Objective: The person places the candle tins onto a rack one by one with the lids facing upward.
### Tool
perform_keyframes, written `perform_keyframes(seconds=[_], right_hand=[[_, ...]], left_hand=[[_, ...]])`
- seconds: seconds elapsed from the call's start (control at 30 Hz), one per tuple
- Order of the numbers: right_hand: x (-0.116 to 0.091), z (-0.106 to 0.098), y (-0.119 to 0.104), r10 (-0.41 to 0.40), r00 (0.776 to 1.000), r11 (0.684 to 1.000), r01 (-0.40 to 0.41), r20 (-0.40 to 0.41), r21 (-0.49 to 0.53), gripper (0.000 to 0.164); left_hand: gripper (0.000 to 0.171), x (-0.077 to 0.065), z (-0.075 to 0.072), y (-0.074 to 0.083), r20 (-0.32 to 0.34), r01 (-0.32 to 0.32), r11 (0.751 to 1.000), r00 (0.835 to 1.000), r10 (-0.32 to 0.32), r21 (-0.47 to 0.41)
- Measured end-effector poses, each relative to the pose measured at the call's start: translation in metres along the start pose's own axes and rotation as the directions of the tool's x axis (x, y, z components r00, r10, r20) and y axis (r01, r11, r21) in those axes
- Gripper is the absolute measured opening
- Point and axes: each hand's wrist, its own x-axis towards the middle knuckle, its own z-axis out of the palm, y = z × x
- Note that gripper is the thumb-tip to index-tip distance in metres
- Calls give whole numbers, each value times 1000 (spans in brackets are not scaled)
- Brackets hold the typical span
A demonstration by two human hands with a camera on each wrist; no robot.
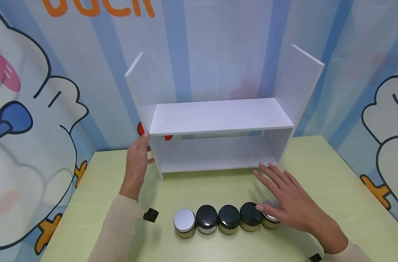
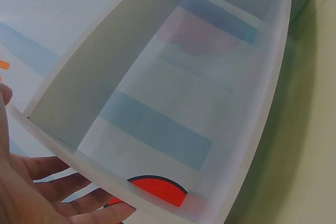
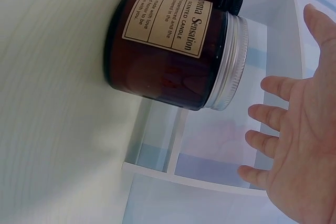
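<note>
"Left hand (image 1: 136,162)?"
"Fingers parted against the shelf (image 1: 222,114) on the table (image 1: 326,178); probably light, best held by its sides."
"Jars (image 1: 207,218) in front?"
"Likely fragile; bodies suit gripping. Right hand (image 1: 290,202): fingers spread nearby, empty."

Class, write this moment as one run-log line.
left hand: at left side of shelf | right hand: spread, holding nothing, near rightmost jar | jars: five, in a row on table

The head view looks forward and down over the desk (image 1: 199,189); the left wrist's faces the shelf (image 2: 105,72) closely; the right's, turned sideways, nears a jar (image 3: 168,66); all share the shelf.
</note>
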Motion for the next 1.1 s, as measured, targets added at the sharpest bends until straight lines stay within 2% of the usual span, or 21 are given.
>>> perform_keyframes(seconds=[0.33, 0.7, 0.93, 1.1], right_hand=[[1, 1, 0, -3, 1000, 1000, 3, -3, 1, 85], [-2, 1, 1, -18, 1000, 1000, 18, -17, 4, 82], [-5, 3, 0, -13, 1000, 1000, 13, -14, 11, 80], [-7, 2, 0, -9, 1000, 1000, 10, -16, 10, 81]], left_hand=[[92, 6, 0, 9, 8, 60, 997, 998, -61, 45], [89, 8, 3, 13, -16, 92, 991, 996, -91, 96], [81, 10, 8, 10, -80, 46, 981, 996, -31, 190], [76, 10, 10, 6, -105, 0, 983, 994, 19, 182]])
